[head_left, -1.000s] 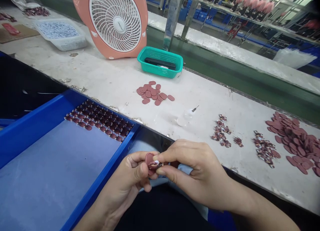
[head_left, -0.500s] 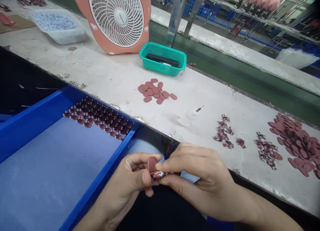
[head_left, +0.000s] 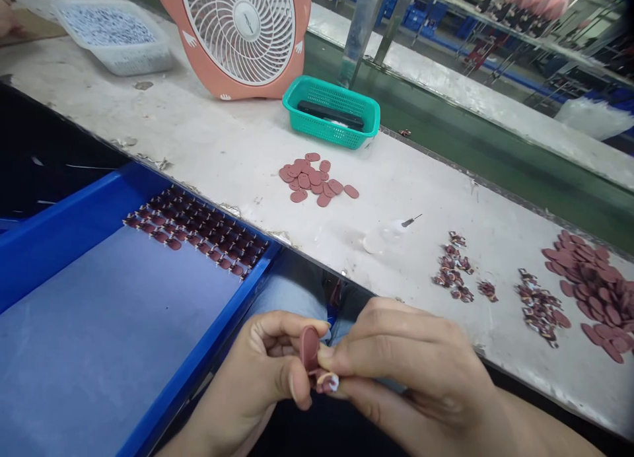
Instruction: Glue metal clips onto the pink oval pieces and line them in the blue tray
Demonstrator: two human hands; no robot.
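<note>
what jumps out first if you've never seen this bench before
Nearest the camera, the left hand and right hand pinch one small maroon oval piece between them. Left of them a blue tray holds neat rows of finished pieces along its far edge. On the white bench behind stand a pink fan and a teal basket, with loose maroon ovals heaped at the right.

One fan (head_left: 242, 31), two baskets (head_left: 331, 110)

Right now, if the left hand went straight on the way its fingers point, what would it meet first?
The left hand points right, so it would meet the right hand first, at the small red oval piece both pinch. Depth looks equal, as they already touch.
</note>
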